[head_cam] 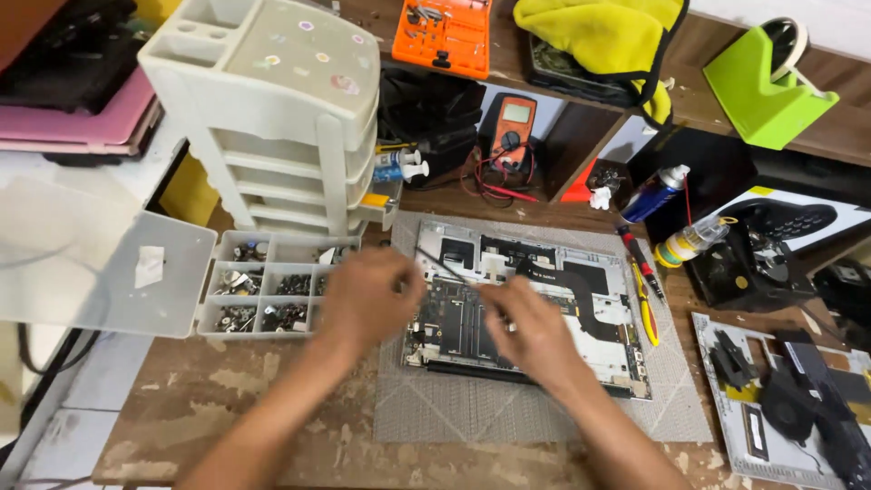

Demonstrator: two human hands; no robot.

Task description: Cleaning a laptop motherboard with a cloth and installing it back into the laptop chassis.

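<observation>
An opened laptop chassis (544,299) lies flat on a grey work mat (508,408) in the middle of a worn wooden bench (227,399), its silver frame bare around a dark circuit board and a black ribbon-like strip that bends across the right half.

To the left, a clear compartment box (263,295) with its lid swung open holds small dark screws and metal bits, just beside the mat's left edge. Behind it stands a pale plastic drawer tower (281,118). Further back sit an orange screwdriver kit (443,34), an orange multimeter (510,127) with red leads, and a yellow cloth (608,36). Right of the chassis lie a red-handled screwdriver (641,259) and a yellow tool, then a blue spray can (655,192), a small clear bottle (689,241), a green tape dispenser (767,91) and, at the far right, a second stripped panel (771,399) with loose parts.

The left hand (367,299) hovers over the chassis's left edge, fingers curled in; a thin dark rod (445,265) (tweezers or a fine driver, too blurred to name) slants out from it, so it seems pinched there. The right hand (531,331) rests over the circuit board, fingers bent downward, but motion blur hides whether it grips anything
</observation>
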